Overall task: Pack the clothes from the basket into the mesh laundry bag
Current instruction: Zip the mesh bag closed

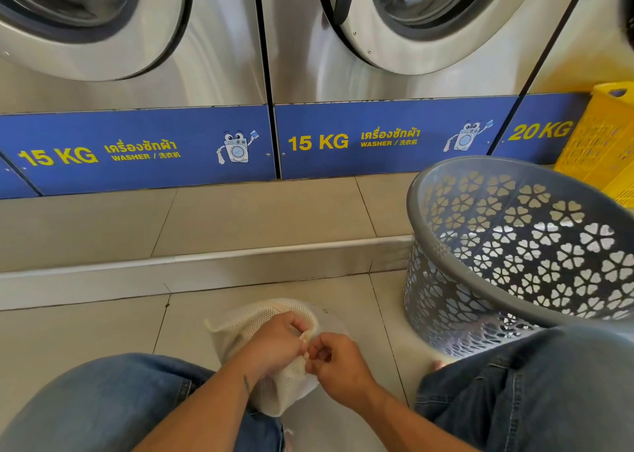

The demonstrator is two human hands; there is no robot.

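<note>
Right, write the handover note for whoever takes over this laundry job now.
Left hand: pinches the mesh laundry bag at its closure.
Right hand: fingers pinch the same spot from the other side.
The bag lies on the floor tiles between the knees, bulging.
Grey basket stands on the right; no clothes show inside it.
Done: the clothes appear packed.
Left: finish closing the bag; whether it is fully shut cannot be told.

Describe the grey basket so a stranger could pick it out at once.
Start at the washers with the blue 15 KG panels, then look down to the tiled floor at the right. The grey basket stands there, beside the person's knee. Unlike the square yellow basket behind it, it is round, with heart-shaped cutouts in its wall.
</note>
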